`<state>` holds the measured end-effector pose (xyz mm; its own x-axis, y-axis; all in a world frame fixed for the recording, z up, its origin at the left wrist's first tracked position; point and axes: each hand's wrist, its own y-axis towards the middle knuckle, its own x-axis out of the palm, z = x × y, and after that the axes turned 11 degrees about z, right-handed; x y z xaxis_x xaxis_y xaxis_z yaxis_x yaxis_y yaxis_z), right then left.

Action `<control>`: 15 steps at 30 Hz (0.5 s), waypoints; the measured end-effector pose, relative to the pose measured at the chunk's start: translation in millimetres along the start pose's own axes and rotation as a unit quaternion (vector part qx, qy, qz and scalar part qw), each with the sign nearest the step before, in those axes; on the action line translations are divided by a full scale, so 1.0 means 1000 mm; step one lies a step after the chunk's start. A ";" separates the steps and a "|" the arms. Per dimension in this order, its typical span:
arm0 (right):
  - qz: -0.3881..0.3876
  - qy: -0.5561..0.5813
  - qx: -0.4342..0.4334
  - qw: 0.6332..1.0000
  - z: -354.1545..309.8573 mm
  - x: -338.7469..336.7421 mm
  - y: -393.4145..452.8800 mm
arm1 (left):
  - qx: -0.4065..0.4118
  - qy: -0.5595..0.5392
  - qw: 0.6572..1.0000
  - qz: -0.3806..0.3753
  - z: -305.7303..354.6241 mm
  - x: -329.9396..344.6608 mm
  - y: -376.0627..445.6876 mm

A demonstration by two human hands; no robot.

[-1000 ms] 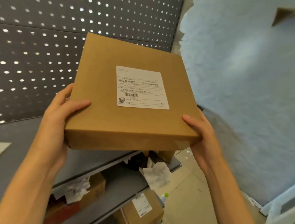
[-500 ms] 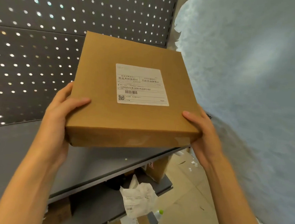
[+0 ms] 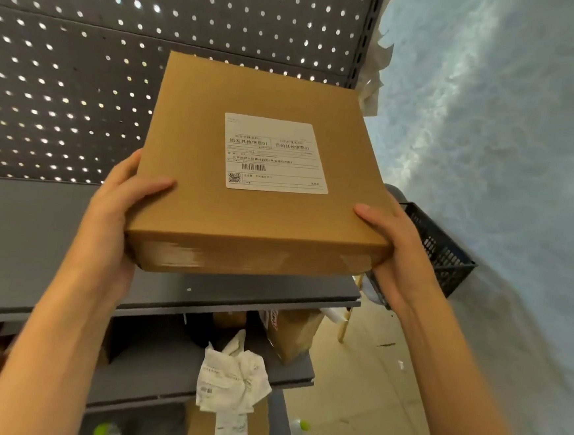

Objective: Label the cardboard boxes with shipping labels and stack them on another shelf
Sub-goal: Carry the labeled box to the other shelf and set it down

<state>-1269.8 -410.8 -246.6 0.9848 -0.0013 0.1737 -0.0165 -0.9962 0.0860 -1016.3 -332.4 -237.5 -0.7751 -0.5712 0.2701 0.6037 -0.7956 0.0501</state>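
A flat brown cardboard box (image 3: pixel 196 134) is held in the air in front of me, tilted a little toward the camera. A white shipping label (image 3: pixel 275 154) with a barcode and QR code is stuck on its top face. My left hand (image 3: pixel 117 217) grips the box's near left corner, thumb on top. My right hand (image 3: pixel 393 246) grips the near right corner the same way. The box hangs above the right end of a grey shelf (image 3: pixel 30 231); its underside is hidden.
A grey perforated back panel (image 3: pixel 83 81) rises behind the shelf. Lower shelves hold other cardboard boxes (image 3: pixel 293 334) and crumpled label paper (image 3: pixel 231 377). A black plastic basket (image 3: pixel 437 249) hangs to the right, by a pale wall. Floor shows at the lower right.
The view has lifted and shifted left along the shelving; the box stays gripped in both hands and now sits higher over the grey shelf. The black basket has come into view.
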 end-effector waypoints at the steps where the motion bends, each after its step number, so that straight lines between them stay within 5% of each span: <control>1: -0.008 0.001 0.003 1.000 0.000 -0.002 0.005 | 0.000 0.003 1.000 0.007 -0.002 0.003 -0.001; 15: -0.025 -0.008 0.074 0.997 0.048 0.007 0.068 | -0.078 0.039 0.995 0.055 -0.043 0.018 0.046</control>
<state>-1255.4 -482.7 -286.7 0.9864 0.0483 0.1569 0.0571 -0.9970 -0.0524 -1010.4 -387.5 -272.1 -0.7211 -0.6662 0.1901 0.6546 -0.7451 -0.1280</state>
